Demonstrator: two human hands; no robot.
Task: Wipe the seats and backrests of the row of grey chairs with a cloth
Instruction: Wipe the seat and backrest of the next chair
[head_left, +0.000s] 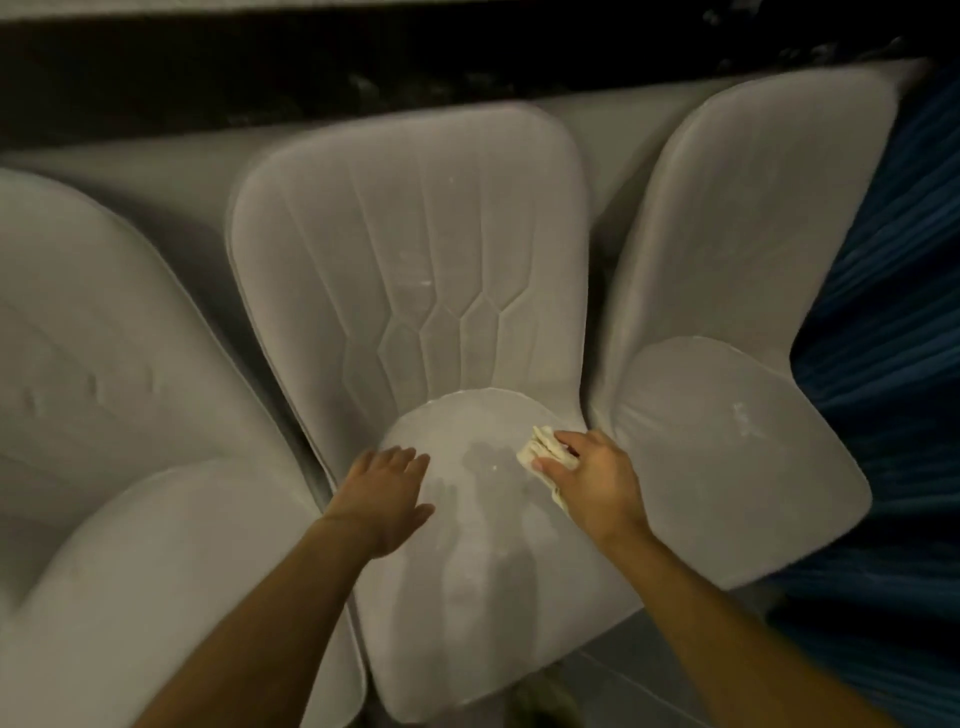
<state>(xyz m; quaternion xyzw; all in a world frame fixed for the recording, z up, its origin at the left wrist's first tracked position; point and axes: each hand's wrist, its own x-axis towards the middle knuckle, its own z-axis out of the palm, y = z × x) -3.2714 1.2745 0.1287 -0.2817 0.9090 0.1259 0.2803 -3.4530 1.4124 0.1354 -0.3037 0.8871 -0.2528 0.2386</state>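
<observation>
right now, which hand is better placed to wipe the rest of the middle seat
Right. The right hand holds the cloth down on the middle chair's seat. The left hand lies flat on the seat's left side with nothing in it.

cloth (543, 451): cream, crumpled, on mid chair (483, 545) seat | grey, quilted back

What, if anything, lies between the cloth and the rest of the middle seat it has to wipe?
Only the left hand, flat on the left side of the middle chair's seat. The right hand holds the cloth at the seat's back right; the surface between the hands looks bare.
</observation>
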